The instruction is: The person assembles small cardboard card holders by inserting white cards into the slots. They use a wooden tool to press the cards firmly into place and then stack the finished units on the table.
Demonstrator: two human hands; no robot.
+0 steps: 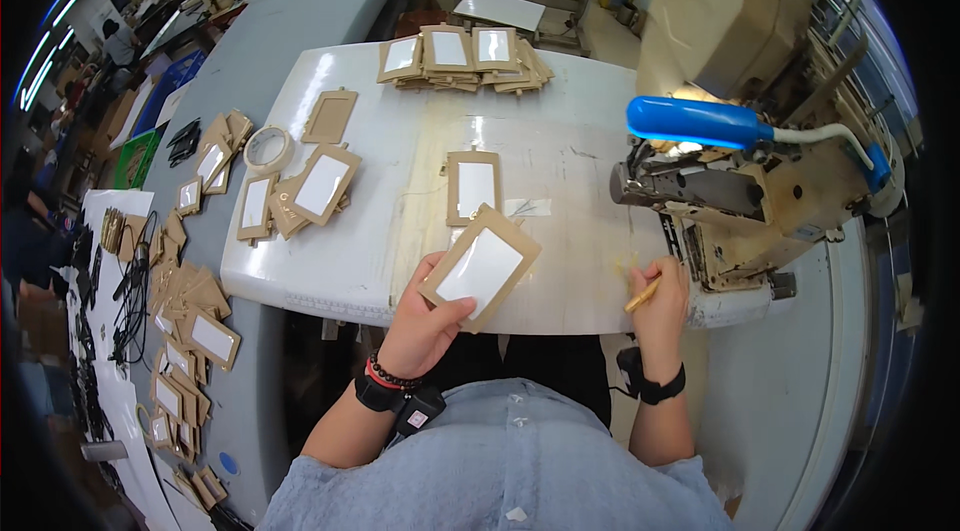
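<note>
My left hand (425,321) is closed on a tan badge holder (482,266) with a white window, its thumb pressed on the lower corner. The holder is tilted above the near part of the white table. Just beyond it lies a second tan holder (472,186), partly covered by the one in my hand. My right hand (664,306) is closed around a slim gold-coloured tool (642,297) near the table's front edge. Most of that tool is hidden in my fingers, so its kind does not show.
A sewing machine (740,191) with a blue-handled lever (700,121) stands at the right. Stacked holders (450,51) sit at the table's far edge. More holders (320,186) and a tape roll (268,149) lie left. Holder piles (190,301) cover the grey side bench (300,31).
</note>
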